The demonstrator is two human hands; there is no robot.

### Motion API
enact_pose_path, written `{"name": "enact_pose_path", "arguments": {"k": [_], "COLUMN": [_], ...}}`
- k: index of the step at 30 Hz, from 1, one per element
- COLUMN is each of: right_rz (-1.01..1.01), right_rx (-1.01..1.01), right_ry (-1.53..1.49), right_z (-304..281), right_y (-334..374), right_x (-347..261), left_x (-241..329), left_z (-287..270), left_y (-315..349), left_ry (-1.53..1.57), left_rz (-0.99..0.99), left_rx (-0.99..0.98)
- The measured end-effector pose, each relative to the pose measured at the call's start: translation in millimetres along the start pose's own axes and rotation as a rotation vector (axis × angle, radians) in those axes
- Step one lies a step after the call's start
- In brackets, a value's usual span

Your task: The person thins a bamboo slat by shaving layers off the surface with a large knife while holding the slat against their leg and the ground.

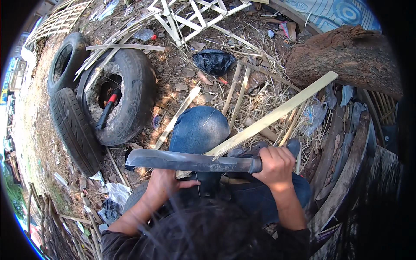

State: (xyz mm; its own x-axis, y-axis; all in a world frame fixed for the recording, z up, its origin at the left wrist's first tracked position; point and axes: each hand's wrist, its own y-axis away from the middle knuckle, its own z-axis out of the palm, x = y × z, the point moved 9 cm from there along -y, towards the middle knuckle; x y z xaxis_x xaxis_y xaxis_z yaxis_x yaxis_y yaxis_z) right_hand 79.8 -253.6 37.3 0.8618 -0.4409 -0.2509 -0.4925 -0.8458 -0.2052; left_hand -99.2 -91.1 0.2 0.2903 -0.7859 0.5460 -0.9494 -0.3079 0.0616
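My right hand point(274, 168) is wrapped round the handle of a machete point(190, 161). Its long grey blade points left, level across my lap. Beneath the blade runs a pale split bamboo strip point(277, 117), slanting up to the far right, with its near end showing just below the blade. My left hand point(164, 183) holds that near end. Its thumb stretches out below the strip, while the blade hides the other fingers. The blade crosses over the strip close in front of this hand; whether it cuts into it I cannot tell. My jeans-clad knee point(199, 128) stands behind the blade.
Old tyres point(134, 95) lie at the left, with a black-and-red handled tool point(109, 108) in one. A bamboo lattice point(195, 21) and a black plastic bag point(213, 61) lie ahead. A thick log point(342, 60) rests at the far right, above weathered boards point(346, 173).
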Motion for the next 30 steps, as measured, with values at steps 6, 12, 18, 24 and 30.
{"name": "enact_pose_path", "arguments": {"k": [6, 12, 18, 24, 30], "right_rz": [0.657, 1.013, 0.889, 0.428, 0.138], "right_rx": [0.168, 0.388, 0.521, 0.027, -0.010], "right_ry": [0.250, 0.338, -0.238, -0.495, -0.466], "right_z": [-74.3, -137.5, -77.9, 11.8, 39.9], "right_y": [29.1, 72.0, 74.7, 15.2, 0.7], "right_x": [136.5, 233.2, 177.4, 19.7, -32.7], "left_x": [-32.3, -27.6, -23.5, -27.0, -4.8], "left_z": [10.7, 5.5, 1.3, 3.8, -9.2], "left_y": [19.9, 14.5, 5.8, -0.6, -11.1], "left_ry": [0.029, 0.006, 0.041, 0.091, 0.220], "left_rz": [-0.219, -0.219, -0.370, -0.403, -0.040], "left_rx": [-0.061, -0.070, -0.184, -0.356, -0.173]}}
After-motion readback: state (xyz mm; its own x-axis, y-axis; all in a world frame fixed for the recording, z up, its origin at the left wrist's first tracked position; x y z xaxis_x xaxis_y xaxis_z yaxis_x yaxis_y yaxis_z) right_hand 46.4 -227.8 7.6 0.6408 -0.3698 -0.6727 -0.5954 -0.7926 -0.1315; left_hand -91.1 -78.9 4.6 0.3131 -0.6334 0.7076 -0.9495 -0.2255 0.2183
